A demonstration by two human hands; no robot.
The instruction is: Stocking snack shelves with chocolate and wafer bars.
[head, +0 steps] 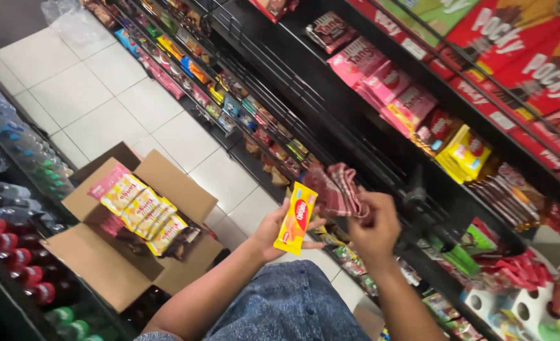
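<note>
1. Closest in, a knee in blue denim (286, 309) fills the bottom edge, just below both forearms.
2. Up from it, the left hand (274, 235) sits palm up, fingers curled round a yellow snack packet (296, 218) with a red oval on its face; the packet stands nearly upright, tilted a little, and the thumb presses its lower edge.
3. Just beside it, the right hand (373, 227) is closed in a loose fist on a red-and-white checked cloth (337, 189), which is bunched up and spills out above the knuckles toward the left hand.
4. Cloth and packet are near each other; I cannot tell whether they touch.
5. Left of the left hand, well apart and lower on the white tiled floor (103, 107), an open cardboard box (103, 259) holds more yellow packets (144, 215) lined up on edge, with pink ones at the far end.
6. Further left again, bottles with red caps (15, 259) stand in rows.
7. Right of the right hand, black wire shelves (368, 158) run away up the aisle; pink packets (387, 85) sit above the hand, a yellow pack (463, 155) just past it, and large red boxes (520, 44) on the top shelf.
</note>
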